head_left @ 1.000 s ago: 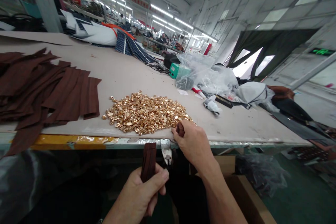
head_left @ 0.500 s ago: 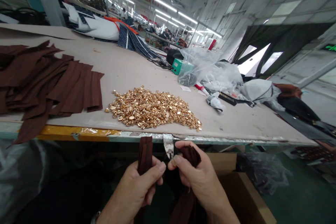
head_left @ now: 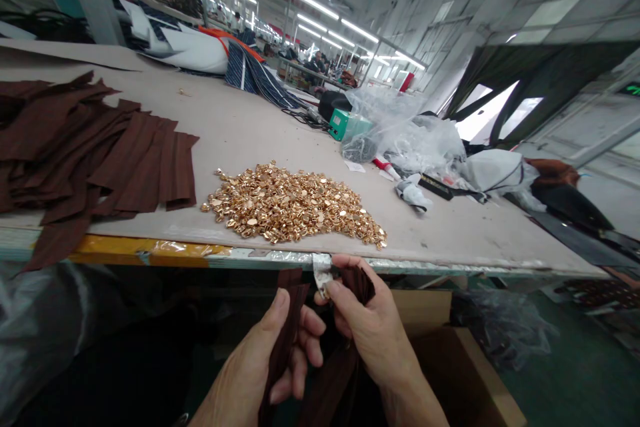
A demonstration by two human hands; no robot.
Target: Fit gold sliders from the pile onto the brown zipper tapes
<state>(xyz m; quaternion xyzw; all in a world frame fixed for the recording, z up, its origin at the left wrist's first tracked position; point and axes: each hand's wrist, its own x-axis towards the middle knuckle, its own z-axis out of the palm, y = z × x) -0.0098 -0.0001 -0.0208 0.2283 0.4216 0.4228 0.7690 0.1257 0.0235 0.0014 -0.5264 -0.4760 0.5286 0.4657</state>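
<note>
My left hand [head_left: 253,360] is closed on brown zipper strips [head_left: 287,320], the thumb lying along their near side and the other fingers curled behind. Just right of it, my right hand [head_left: 377,330] grips more brown zipper strip [head_left: 357,283], bunched in the palm and trailing down. Its thumb and fingertips meet at a pale metal bracket [head_left: 321,269] fixed to the table's front edge. Whether a small part sits between those fingertips is hidden. Gold zipper sliders [head_left: 295,207] lie heaped on the table just beyond both hands.
Many brown zipper strips [head_left: 130,160] are piled at the left. Behind stand a green box [head_left: 340,124] and clear plastic bags [head_left: 415,137]. A striped fabric stack [head_left: 245,70] lies at the back. Below the table's right side is a cardboard box [head_left: 470,373].
My right hand has moved up and left, its fingertips now at the bracket. My left hand has shifted its grip, thumb raised, and its strips have tilted and moved slightly right.
</note>
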